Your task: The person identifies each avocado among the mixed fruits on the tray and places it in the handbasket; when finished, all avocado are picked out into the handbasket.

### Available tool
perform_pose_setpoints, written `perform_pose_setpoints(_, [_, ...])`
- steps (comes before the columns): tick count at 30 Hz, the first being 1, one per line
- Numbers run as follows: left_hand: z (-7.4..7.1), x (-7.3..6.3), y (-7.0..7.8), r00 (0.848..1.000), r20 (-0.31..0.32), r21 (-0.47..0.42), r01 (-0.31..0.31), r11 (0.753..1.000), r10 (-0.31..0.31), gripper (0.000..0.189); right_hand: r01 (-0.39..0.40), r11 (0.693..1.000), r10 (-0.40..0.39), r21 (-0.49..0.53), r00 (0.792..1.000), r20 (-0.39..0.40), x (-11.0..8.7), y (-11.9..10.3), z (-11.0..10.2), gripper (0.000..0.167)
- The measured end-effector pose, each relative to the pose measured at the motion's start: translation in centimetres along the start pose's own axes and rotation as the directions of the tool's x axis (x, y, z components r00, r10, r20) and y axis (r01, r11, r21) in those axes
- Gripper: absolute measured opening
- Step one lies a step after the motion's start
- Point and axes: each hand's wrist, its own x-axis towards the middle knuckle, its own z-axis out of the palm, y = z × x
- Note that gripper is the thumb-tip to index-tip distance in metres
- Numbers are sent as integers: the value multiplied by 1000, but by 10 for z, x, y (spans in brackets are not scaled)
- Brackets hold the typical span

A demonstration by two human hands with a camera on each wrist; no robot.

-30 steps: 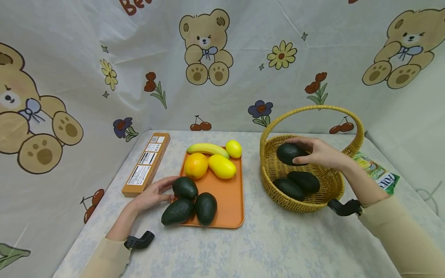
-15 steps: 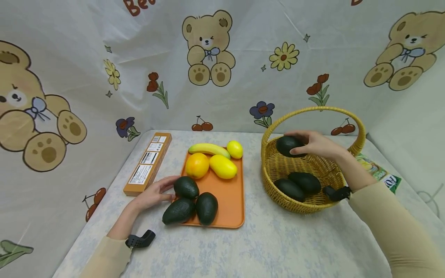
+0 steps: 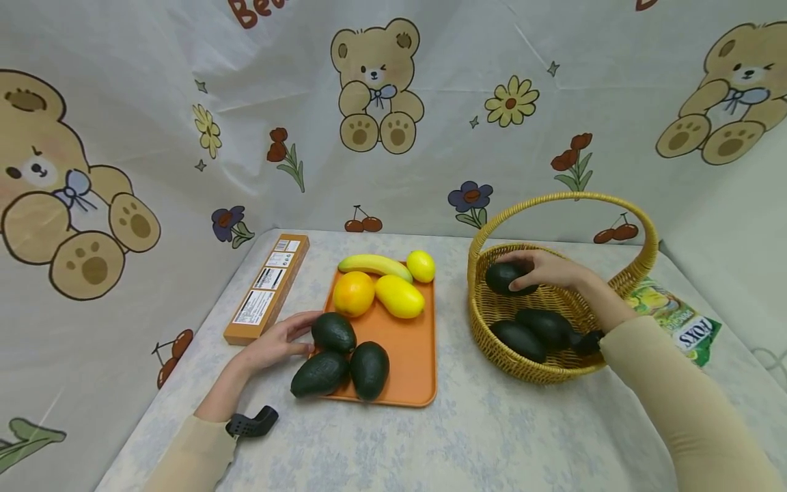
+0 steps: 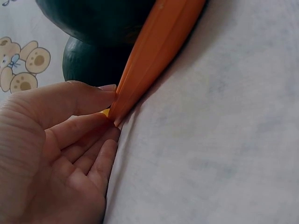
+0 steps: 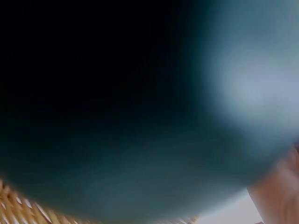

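Observation:
My right hand (image 3: 544, 268) grips a dark green avocado (image 3: 505, 279) from the right, inside the back of a woven basket (image 3: 529, 372). That avocado fills most of the right wrist view, blurred. Two more avocados, a left one (image 3: 518, 342) and a right one (image 3: 547, 326), lie at the basket's front. On the left, my left hand (image 3: 273, 345) pinches the rim of an orange tray (image 3: 402, 369) between thumb and fingers, as the left wrist view shows. Three avocados (image 3: 334, 333) cluster at the tray's near left corner, beside that hand.
On the tray's far half lie a banana (image 3: 376, 264), an orange (image 3: 353, 294), a yellow mango-like fruit (image 3: 399, 296) and a lemon (image 3: 421, 266). A long brown box (image 3: 267, 290) stands left of it. A green packet (image 3: 676, 318) lies right of the basket, whose handle (image 3: 574, 197) arches overhead.
My right hand first rose a little with the avocado, then came lower and slightly left within the basket. The left hand stays at the tray. The head view has shifted slightly.

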Motion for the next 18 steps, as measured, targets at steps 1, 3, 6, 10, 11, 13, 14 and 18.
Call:
perform_pose_setpoints(1, [0, 0, 0, 1000, 2, -2, -2, 1000, 2, 62, 7, 1000, -7, -1, 1000, 15, 1, 2, 2, 64])
perform_pose_setpoints(3, [0, -1, 1, 1000, 7, -5, -8, 1000, 8, 62, 19, 1000, -20, 10, 998, 54, 4, 6, 5, 64])
perform_pose_setpoints(6, [0, -1, 1, 1000, 15, 1, -18, 1000, 18, 61, 25, 1000, -24, -12, 996, 81, 6, 10, 10, 63])
perform_pose_setpoints(10, [1, -1, 1, 1000, 13, 7, -18, 1000, 18, 61, 26, 999, -23, -33, 996, 81, 7, 11, 13, 64])
perform_pose_setpoints(11, [1, -1, 1, 1000, 12, 7, -17, 1000, 17, 61, 28, 999, -25, -32, 996, 81, 7, 10, 13, 64])
perform_pose_setpoints(13, [0, -1, 1, 1000, 10, 5, -13, 1000, 13, 62, 29, 999, -26, -34, 996, 83, 6, 8, 13, 64])
perform_pose_setpoints(14, [0, -1, 1, 1000, 9, 5, -12, 1000, 12, 62, 30, 999, -27, -33, 996, 87, 6, 8, 13, 63])
perform_pose_setpoints(18, [1, -2, 2, 1000, 6, 11, -9, 1000, 9, 61, 32, 999, -29, -34, 995, 100, 6, 6, 12, 63])
